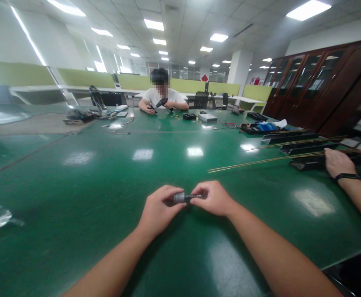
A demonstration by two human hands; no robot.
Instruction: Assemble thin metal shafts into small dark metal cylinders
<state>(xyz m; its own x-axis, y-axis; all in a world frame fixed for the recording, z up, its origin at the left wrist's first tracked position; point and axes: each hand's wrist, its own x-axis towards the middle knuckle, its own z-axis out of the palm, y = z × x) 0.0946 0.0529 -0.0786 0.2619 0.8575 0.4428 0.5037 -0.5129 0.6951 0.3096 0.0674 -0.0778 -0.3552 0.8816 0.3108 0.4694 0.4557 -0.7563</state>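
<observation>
1. While both hands meet near the middle of the view, a small grey cylinder [178,198] lies between them, its narrow dark shaft [193,196] pointing right.
2. The left hand [159,210] is closed around the cylinder, thumb below and fingers above.
3. The right hand [215,199] is nearly closed too — thumb and fingertips pinch the shaft.
4. Beneath them spreads a glossy green table [84,185]; whether the cylinder touches it, I cannot tell.
5. To the right, thin golden rods [245,164] lie across black channels [306,163], beside a co-worker's hand [341,163] with a dark wristband [347,176] at the wrist.
6. Across the table sits a person in a white shirt [178,97], holding a dark tool [162,102] — near a white box [207,118] and a small black tray [189,116].
7. Dark wooden cabinets [317,82] line the right wall.
</observation>
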